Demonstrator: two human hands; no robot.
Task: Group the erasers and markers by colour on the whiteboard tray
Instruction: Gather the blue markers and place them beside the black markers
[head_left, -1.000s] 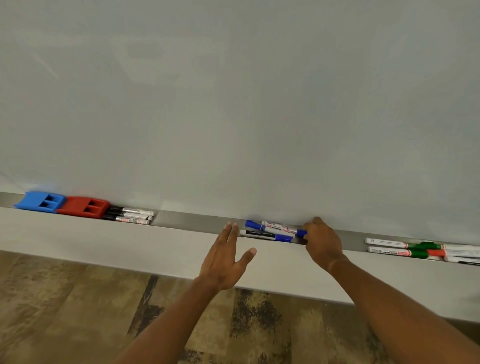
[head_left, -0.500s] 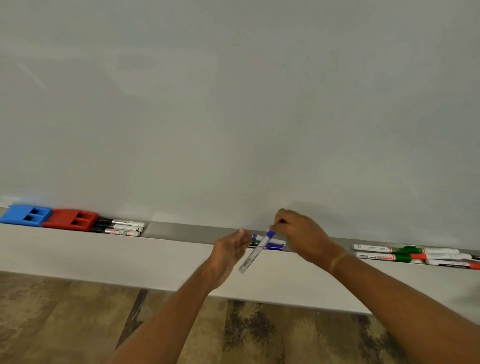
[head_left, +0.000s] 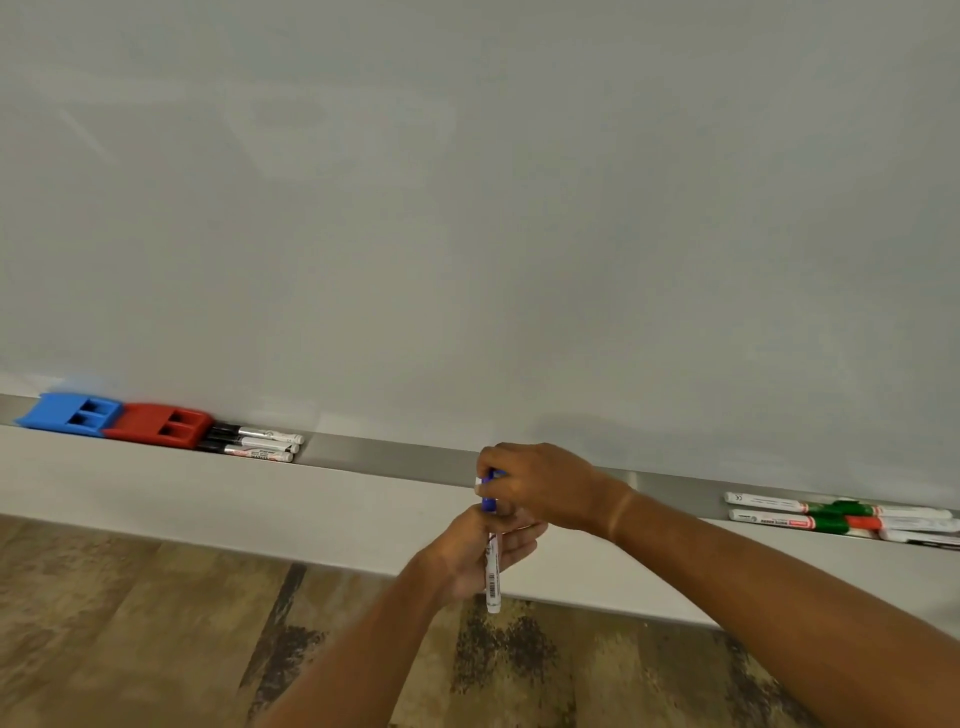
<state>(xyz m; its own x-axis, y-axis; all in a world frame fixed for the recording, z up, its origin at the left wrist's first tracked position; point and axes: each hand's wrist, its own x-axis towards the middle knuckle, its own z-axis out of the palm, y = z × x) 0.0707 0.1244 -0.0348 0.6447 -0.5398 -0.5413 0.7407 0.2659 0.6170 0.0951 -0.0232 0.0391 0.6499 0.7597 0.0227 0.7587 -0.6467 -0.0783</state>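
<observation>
Soft, even indoor light falls on the pale grey whiteboard (head_left: 467, 208), faint reflections ghosting its upper left; wide-angle distortion bows the long metal tray (head_left: 395, 460); slight softness throughout.

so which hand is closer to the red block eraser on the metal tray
Left. The left hand grips the blue-capped white marker right of the red block eraser; the right hand, pinching its cap, sits slightly farther right.

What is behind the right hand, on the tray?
The right hand covers that stretch of the tray, so anything lying there is hidden. Only the blue marker shows, and both hands hold it in front of the tray, the left hand lower down.
</observation>
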